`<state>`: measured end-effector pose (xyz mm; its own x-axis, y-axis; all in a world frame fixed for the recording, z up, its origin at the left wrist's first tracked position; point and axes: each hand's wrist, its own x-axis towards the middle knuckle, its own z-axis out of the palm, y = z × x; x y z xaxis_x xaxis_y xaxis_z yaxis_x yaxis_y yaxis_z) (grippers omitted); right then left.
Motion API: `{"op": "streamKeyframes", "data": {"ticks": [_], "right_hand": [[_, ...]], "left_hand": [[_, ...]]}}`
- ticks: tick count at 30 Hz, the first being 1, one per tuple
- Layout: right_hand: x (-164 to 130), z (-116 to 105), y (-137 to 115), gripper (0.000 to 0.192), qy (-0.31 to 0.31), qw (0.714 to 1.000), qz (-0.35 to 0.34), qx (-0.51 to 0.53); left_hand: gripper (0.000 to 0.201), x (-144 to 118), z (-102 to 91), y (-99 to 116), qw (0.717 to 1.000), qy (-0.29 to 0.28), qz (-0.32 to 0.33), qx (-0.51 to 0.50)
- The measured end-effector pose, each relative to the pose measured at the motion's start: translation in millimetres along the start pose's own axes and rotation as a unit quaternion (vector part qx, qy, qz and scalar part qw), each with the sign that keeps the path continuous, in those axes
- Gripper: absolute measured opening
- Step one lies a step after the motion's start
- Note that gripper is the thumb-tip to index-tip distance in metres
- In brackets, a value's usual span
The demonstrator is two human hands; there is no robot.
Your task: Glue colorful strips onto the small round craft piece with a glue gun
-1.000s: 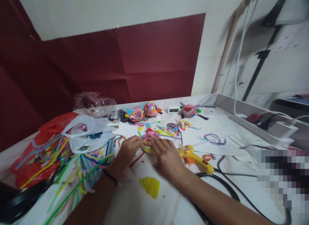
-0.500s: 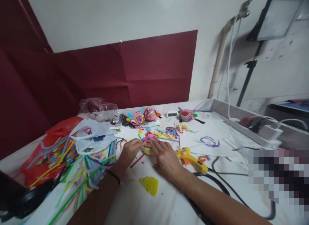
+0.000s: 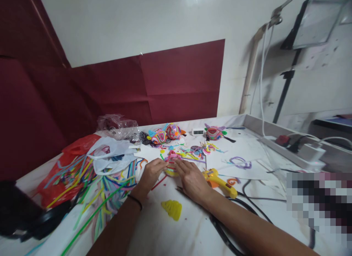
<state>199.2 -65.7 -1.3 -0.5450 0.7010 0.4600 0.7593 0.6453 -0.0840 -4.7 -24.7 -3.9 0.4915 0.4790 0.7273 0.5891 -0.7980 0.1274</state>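
Observation:
Between my hands on the table sits a small craft piece (image 3: 172, 172) with pink, red and yellow bands, partly hidden by fingers. My left hand (image 3: 150, 175) pinches its left side, thumb and fingers closed. My right hand (image 3: 193, 179) lies over its right side, fingers together and pressed onto it. A red strip (image 3: 158, 183) lies just below the left fingers. Closer to me is a flat yellow coiled piece (image 3: 173, 209). A yellow glue gun (image 3: 221, 183) rests to the right of my right hand.
Colourful pipe cleaners (image 3: 101, 197) spill from red (image 3: 79, 144) and white bags (image 3: 110, 149) at left. Decorated ornaments (image 3: 174, 131) and a small white digital clock (image 3: 197, 132) stand at the back. Black cables (image 3: 247, 206) run at right, near a power strip (image 3: 308, 158).
The camera view has shifted slightly, so everything appears a little lower and to the right. Both hands stay on the craft piece, with hardly any movement of the fingers.

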Motion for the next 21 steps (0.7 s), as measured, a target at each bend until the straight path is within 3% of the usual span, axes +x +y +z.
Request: {"op": "streamKeyframes", "data": {"ticks": [13, 21], "right_hand": [[-0.4, 5.6, -1.0, 0.06, 0.019, 1.0, -0.008, -0.007], [-0.7, 7.5, 0.0, 0.064, 0.016, 1.0, -0.002, 0.004]], "left_hand": [[0.02, -3.7, 2.9, 0.4, 0.999, 0.021, -0.003, -0.024], [0.022, -6.3, 5.6, -0.2, 0.999, 0.031, -0.018, -0.018]]}}
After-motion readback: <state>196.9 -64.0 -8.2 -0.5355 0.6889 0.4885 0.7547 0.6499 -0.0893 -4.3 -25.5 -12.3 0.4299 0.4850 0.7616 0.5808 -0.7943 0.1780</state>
